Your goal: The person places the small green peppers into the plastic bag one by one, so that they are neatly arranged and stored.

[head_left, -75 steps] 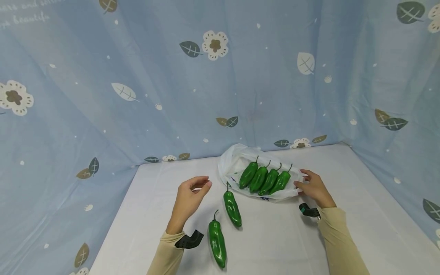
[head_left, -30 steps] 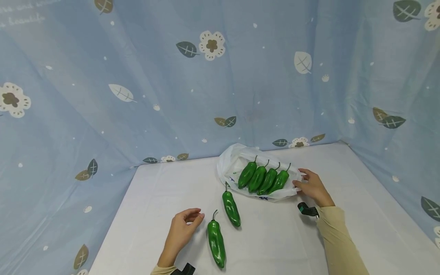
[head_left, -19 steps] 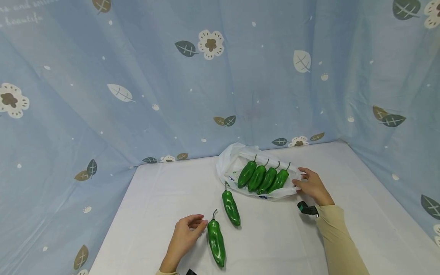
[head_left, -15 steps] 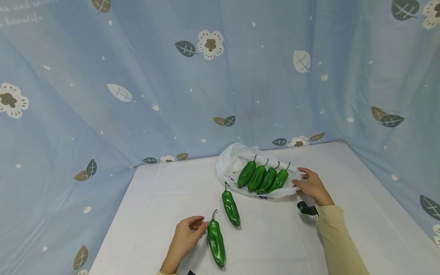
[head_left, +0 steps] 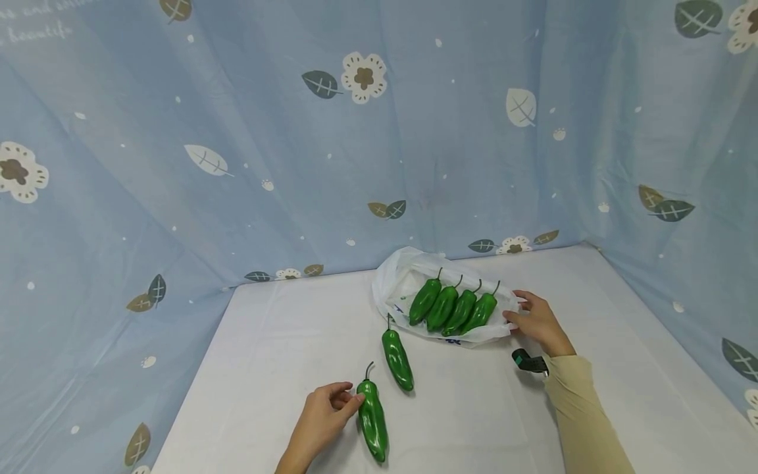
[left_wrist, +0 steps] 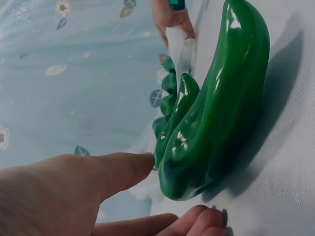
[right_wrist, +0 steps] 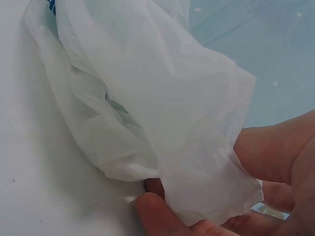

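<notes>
My left hand [head_left: 324, 416] is at the upper left side of the nearest green chili pepper [head_left: 373, 421]. Its thumb reaches the pepper's stem end in the head view, and the fingers are loosely bent. In the left wrist view that pepper [left_wrist: 221, 108] lies between thumb and fingers, which are not closed round it; contact is hard to tell. A second green chili pepper [head_left: 398, 359] lies just beyond. My right hand [head_left: 540, 322] pinches the right end of a white plastic bag [head_left: 391, 283]; the right wrist view shows the thin bag [right_wrist: 197, 123] between thumb and fingers.
Several green chili peppers [head_left: 454, 306] lie side by side in the bag's open mouth, stems pointing away. A white cloth [head_left: 284, 329] covers the table. Behind and at both sides hangs a blue curtain [head_left: 296, 197] with leaf and flower prints.
My left hand has come back from beside the bag towards the near table, then moved right to the nearest pepper. My right hand keeps its hold on the bag; the peppers have not moved.
</notes>
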`<state>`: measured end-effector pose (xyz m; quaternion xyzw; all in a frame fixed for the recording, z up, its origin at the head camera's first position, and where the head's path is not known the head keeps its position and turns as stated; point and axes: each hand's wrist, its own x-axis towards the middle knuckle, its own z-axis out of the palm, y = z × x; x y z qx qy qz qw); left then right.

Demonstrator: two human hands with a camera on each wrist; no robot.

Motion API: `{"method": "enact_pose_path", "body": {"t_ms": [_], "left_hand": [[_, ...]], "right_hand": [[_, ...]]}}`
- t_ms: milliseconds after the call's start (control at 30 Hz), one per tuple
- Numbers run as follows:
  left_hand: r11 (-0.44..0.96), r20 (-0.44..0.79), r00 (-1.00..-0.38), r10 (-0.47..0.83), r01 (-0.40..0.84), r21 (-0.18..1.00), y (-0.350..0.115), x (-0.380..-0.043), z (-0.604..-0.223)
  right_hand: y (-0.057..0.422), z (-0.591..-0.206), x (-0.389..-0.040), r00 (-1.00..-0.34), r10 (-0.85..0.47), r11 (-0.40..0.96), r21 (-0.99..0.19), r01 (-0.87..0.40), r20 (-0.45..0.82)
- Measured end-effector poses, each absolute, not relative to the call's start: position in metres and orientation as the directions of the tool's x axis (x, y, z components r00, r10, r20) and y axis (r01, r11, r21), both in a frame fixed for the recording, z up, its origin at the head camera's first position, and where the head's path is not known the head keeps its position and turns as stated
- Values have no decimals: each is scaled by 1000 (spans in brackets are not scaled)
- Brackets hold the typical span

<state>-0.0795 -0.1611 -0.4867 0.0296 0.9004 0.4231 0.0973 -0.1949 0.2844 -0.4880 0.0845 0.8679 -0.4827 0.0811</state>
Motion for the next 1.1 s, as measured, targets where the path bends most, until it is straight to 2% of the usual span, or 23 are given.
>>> {"method": "enact_pose_path", "body": {"t_ms": [1100], "left_hand": [[688,-137,-975,173,20,725,-146,-74,-485]], "right_hand": [[284,-488,-196,-968,85,548,-801,242,-234]]}}
